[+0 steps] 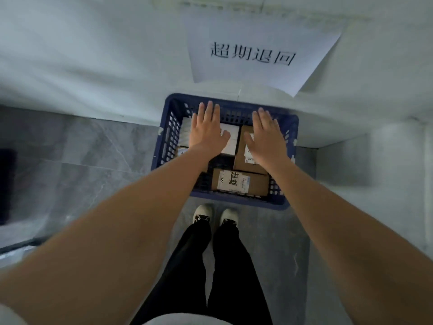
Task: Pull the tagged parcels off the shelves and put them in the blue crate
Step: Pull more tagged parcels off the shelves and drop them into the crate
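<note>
The blue crate point(234, 204) stands on the floor against a white wall, right in front of my feet. Inside lie several parcels: a brown box with a white handwritten label point(254, 184) at the near side, a second brown box point(241, 158) behind it on the right, and a white box point(230, 137) at the back left. My left hand point(207, 132) hovers flat over the white box, fingers straight, holding nothing. My right hand point(267, 137) is spread flat over the right brown box, also with nothing in it. Whether either palm touches a parcel cannot be told.
A white paper sheet with printed black characters point(255, 55) hangs on the wall above the crate. A white wall block point(375, 160) juts out to the right of the crate. Grey tiled floor point(82, 172) stretches to the left, with a dark object point(7, 184) at the left edge.
</note>
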